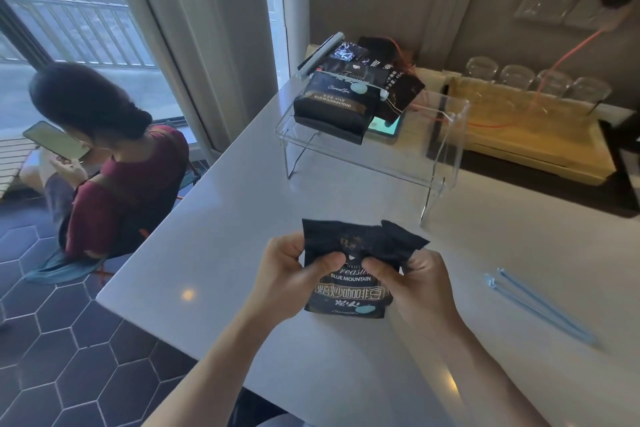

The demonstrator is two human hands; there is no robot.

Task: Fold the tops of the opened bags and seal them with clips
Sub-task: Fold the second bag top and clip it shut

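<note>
Two hands, left (pixel 289 274) and right (pixel 415 282), pinch bag (pixel 349 291) on counter (pixel 242 218) | top unfolded | clip (pixel 540 305) apart, right | risk: fold springs open when one hand releases to reach it.

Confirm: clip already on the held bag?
No. The blue clip lies on the counter, right of the bag both hands grip.

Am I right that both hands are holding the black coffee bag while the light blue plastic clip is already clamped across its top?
Not quite. In the head view both hands, left hand and right hand, do hold the black coffee bag, but the light blue plastic clip lies on the white counter, right of the bag.
</note>
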